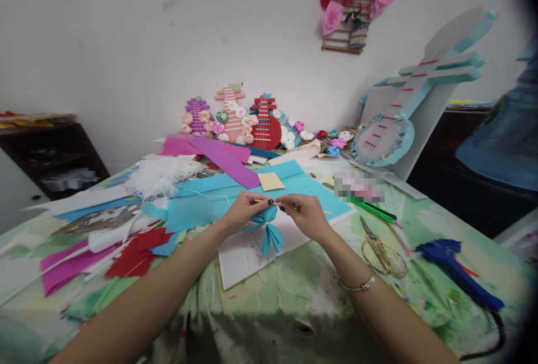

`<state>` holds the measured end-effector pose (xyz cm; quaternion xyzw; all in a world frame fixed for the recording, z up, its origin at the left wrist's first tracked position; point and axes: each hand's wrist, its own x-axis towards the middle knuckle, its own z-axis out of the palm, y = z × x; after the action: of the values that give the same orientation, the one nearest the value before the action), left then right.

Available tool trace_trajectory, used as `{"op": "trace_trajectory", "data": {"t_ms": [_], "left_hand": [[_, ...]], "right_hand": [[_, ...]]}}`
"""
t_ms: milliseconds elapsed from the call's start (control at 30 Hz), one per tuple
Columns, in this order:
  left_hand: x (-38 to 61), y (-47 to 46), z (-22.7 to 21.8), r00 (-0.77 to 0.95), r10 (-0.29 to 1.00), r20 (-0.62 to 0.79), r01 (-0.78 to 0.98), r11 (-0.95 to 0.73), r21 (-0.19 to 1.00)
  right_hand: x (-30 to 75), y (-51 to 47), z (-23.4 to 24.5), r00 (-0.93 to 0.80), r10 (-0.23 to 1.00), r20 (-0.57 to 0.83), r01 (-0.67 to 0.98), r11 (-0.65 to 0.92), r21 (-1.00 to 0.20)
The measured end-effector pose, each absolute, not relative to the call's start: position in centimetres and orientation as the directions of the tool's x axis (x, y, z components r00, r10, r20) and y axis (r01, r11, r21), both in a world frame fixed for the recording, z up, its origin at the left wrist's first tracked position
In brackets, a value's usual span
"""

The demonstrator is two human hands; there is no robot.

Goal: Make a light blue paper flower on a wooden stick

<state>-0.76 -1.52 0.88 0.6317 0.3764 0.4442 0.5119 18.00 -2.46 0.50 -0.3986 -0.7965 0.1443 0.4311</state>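
My left hand (pixel 244 210) and my right hand (pixel 305 213) meet above a white sheet (pixel 244 257) on the table. Both pinch a small blue paper bow (pixel 267 228) with folded tails hanging down. A thin white thread or stick (pixel 261 201) runs between my fingertips at the top of the bow. My right wrist carries a silver bangle (pixel 357 285). Light blue paper sheets (pixel 202 207) lie just behind my hands.
Gold-handled scissors (pixel 380 249), a green pen (pixel 374 211) and a blue glue gun (pixel 458 274) lie to the right. Pink, purple and red paper scraps (pixel 134 254) and white fluff (pixel 162 176) lie left. Paper guitars with flowers (pixel 235 120) stand by the wall.
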Motion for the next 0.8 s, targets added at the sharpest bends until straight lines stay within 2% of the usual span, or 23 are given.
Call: {"op": "trace_trajectory", "data": {"t_ms": [300, 567, 800], "left_hand": [[-0.65, -2.09, 1.47, 0.288, 0.947, 0.145, 0.059, -0.169, 0.984], [-0.63, -1.50, 0.81, 0.248, 0.955, 0.162, 0.079, -0.186, 0.979], [-0.47, -1.81, 1.12, 0.248, 0.956, 0.160, 0.029, -0.172, 0.985]], "right_hand": [[18.05, -2.66, 0.87, -0.341, 0.725, 0.598, 0.595, 0.659, -0.460], [18.03, -2.75, 0.83, -0.339, 0.715, 0.611, 0.612, 0.661, -0.434], [17.96, -2.89, 0.71, -0.334, 0.716, 0.613, 0.648, 0.647, -0.403]]}}
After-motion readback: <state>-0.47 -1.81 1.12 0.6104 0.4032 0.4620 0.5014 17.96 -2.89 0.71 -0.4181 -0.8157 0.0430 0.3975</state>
